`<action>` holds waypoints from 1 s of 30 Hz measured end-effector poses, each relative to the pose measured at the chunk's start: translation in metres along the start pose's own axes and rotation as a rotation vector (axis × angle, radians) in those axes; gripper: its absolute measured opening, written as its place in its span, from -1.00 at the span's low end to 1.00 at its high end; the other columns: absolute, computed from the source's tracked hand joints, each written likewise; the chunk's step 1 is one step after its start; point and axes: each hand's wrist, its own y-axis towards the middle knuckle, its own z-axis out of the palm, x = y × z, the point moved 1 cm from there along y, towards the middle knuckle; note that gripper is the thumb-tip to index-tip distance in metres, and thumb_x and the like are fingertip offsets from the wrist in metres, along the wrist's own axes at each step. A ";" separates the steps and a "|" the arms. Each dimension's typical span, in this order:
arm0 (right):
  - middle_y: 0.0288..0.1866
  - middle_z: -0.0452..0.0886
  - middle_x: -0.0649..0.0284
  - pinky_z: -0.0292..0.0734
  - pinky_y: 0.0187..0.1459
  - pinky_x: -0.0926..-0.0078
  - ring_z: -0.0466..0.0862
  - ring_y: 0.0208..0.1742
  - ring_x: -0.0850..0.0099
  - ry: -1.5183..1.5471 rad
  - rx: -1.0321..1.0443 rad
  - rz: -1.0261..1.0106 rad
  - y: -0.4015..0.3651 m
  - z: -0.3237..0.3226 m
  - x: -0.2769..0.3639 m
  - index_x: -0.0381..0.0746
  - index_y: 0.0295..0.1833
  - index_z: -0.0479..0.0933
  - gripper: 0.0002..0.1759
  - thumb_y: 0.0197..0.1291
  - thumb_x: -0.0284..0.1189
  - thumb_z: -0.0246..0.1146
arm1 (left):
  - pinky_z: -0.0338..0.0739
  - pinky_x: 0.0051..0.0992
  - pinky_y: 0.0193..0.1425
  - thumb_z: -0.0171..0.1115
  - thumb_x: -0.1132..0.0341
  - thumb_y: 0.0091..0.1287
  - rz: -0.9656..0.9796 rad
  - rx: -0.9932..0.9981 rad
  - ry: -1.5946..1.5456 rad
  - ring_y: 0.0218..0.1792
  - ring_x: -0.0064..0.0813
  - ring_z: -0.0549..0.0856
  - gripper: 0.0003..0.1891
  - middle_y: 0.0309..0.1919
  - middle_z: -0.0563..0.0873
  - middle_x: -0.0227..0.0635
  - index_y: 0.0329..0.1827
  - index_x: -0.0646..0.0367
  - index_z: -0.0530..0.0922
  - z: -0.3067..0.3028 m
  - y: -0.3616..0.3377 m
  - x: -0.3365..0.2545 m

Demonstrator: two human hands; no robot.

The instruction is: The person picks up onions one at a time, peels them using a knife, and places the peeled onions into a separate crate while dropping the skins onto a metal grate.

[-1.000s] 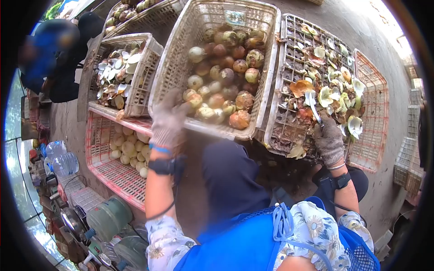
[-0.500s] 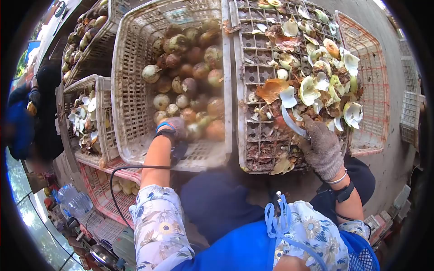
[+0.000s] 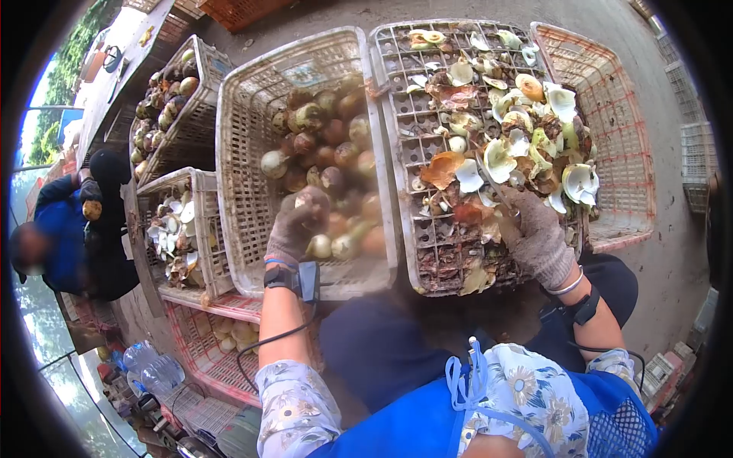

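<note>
My left hand (image 3: 299, 220), in a knitted work glove, is raised over the near part of a white crate (image 3: 248, 252) of onions (image 3: 324, 156). Its fingers are curled closed, and what they hold is hard to make out. My right hand (image 3: 538, 238), also gloved, grips a knife with a thin curved blade (image 3: 489, 177); its handle is hidden in the palm. The blade is above an upturned plastic crate (image 3: 416, 263) with a grid top. Onion skins and cut pieces (image 3: 500, 160) are strewn across that top.
A reddish-white crate (image 3: 622, 164) stands at right. At left are a crate of onions (image 3: 164, 103), a crate of peelings (image 3: 200, 237) and a low red crate (image 3: 202, 355) with pale onions. A seated person (image 3: 65, 237) wears blue. Water bottles (image 3: 156, 370) stand lower left.
My left hand has come up from among the onions with curled fingers. My right hand keeps the knife over the grid top, its blade now pointing more upward. The view has shifted.
</note>
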 end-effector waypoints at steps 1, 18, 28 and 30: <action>-0.05 0.63 -0.06 0.58 -0.03 0.23 0.68 -0.06 0.02 0.099 -0.012 -0.037 0.001 -0.004 0.004 -0.30 0.22 0.51 -0.54 0.16 -0.54 0.29 | 0.56 -0.33 0.17 0.38 0.22 0.19 0.209 -0.162 -0.296 0.10 -0.36 0.68 -0.44 0.07 0.69 -0.27 0.28 0.09 0.51 0.044 -0.017 -0.020; -0.34 0.63 0.31 0.55 -0.22 0.46 0.57 -0.32 0.57 0.686 -0.008 0.213 -0.018 -0.034 0.011 -0.25 0.00 0.60 -0.61 0.09 -0.32 0.45 | 0.37 0.05 0.43 0.28 0.06 0.33 0.497 -0.108 -0.170 0.19 -0.21 0.61 -0.53 0.19 0.64 -0.27 0.25 0.04 0.53 0.332 -0.008 -0.034; -0.44 0.64 0.42 0.49 -0.35 0.58 0.54 -0.39 0.69 0.927 -0.118 0.306 -0.021 -0.059 0.013 -0.24 -0.21 0.70 -0.74 0.17 -0.27 0.46 | 0.55 -0.28 0.27 0.31 0.34 0.27 0.230 0.168 0.029 0.14 -0.27 0.64 -0.55 0.07 0.63 -0.22 0.23 0.19 0.50 0.367 -0.004 -0.033; -0.46 0.63 0.42 0.47 -0.41 0.57 0.52 -0.42 0.68 0.966 -0.045 0.334 -0.019 -0.066 0.012 -0.27 -0.21 0.69 -0.73 0.19 -0.27 0.44 | 0.59 -0.39 0.18 0.36 0.45 0.18 0.273 0.119 0.376 0.10 -0.31 0.65 -0.50 0.11 0.61 -0.23 0.23 0.25 0.48 0.379 -0.012 -0.045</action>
